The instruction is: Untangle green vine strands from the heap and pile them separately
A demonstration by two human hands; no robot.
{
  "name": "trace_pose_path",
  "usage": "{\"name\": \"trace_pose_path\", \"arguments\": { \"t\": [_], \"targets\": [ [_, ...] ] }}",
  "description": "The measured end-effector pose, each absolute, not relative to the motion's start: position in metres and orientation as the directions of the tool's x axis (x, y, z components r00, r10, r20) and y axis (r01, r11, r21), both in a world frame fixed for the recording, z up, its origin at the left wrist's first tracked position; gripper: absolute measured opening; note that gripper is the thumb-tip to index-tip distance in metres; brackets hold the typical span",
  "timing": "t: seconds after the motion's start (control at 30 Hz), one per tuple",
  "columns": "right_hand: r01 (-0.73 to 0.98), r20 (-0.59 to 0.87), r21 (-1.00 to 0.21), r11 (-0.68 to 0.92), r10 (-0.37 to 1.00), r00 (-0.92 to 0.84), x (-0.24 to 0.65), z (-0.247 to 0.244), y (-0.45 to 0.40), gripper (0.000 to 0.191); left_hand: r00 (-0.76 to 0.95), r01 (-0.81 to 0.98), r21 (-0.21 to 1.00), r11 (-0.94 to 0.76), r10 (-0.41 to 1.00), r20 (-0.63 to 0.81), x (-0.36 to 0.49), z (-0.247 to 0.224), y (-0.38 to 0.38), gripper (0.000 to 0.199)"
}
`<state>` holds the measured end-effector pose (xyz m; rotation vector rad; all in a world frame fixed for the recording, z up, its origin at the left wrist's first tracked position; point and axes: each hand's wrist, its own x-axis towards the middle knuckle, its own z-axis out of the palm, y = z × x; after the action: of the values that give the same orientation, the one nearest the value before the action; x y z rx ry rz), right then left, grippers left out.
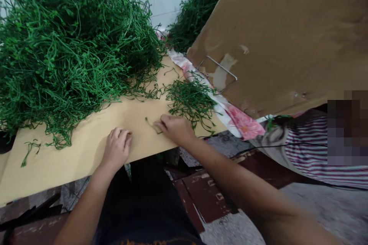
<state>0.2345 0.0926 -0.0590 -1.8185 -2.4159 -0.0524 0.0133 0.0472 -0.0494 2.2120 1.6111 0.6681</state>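
A thin green stem [151, 123] shows beside the fingertips of my right hand [174, 127], whose fingers are pinched together on it, slightly blurred. My left hand [117, 146] rests on the tan board [83, 153], its fingers curled; whether anything is under them is hidden. A small pile of green stems [191, 99] lies just beyond my right hand. The large heap of thin green stems [71, 49] covers the back left of the board. A few loose stems [30, 151] lie near the board's left end.
A big brown panel [281, 38] with a metal wire handle [221, 69] leans at the right. Red-and-white cloth [244, 122] runs along its lower edge. More green stems [198, 11] stand behind it. A person in striped clothing [307, 141] is at the far right.
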Motion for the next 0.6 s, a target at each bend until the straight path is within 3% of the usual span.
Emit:
{"name": "trace_pose_path", "arguments": {
  "t": [0.1, 0.17, 0.2, 0.27, 0.37, 0.47, 0.6],
  "targets": [
    [0.982, 0.107, -0.027, 0.186, 0.978, -0.182, 0.246, -0.045, 0.113, 0.031, 0.265, 0.606, 0.775, -0.179, 0.964, 0.016, -0.006, -0.039, 0.036, 0.020],
    [0.974, 0.192, -0.092, 0.205, 0.964, -0.184, 0.247, -0.035, 0.125, 0.029, 0.340, 0.301, 0.953, 0.014, 0.933, -0.121, -0.021, -0.035, 0.028, 0.021],
    [0.964, 0.256, -0.139, 0.228, 0.948, -0.187, 0.245, -0.031, 0.131, 0.028, 0.378, 0.107, 0.987, 0.118, 0.913, -0.151, -0.028, -0.034, 0.026, 0.022],
    [0.936, 0.380, -0.223, 0.273, 0.909, -0.174, 0.237, -0.024, 0.147, 0.028, 0.346, -0.294, 0.919, 0.262, 0.926, -0.154, -0.039, -0.035, 0.025, 0.020],
    [0.932, 0.431, -0.257, 0.258, 0.893, -0.129, 0.221, -0.025, 0.174, 0.041, 0.107, -0.725, 0.636, 0.266, 0.955, -0.277, -0.047, -0.039, 0.030, 0.012],
    [0.955, 0.313, -0.214, 0.206, 0.940, -0.133, 0.209, -0.037, 0.194, 0.048, 0.028, -0.829, 0.491, 0.266, 0.898, -0.439, -0.047, -0.039, 0.038, 0.019],
    [0.955, 0.245, -0.190, 0.228, 0.953, -0.178, 0.206, -0.048, 0.200, 0.029, -0.008, -0.786, 0.548, 0.287, 0.881, -0.472, -0.041, -0.037, 0.045, 0.022]
  ]
}}
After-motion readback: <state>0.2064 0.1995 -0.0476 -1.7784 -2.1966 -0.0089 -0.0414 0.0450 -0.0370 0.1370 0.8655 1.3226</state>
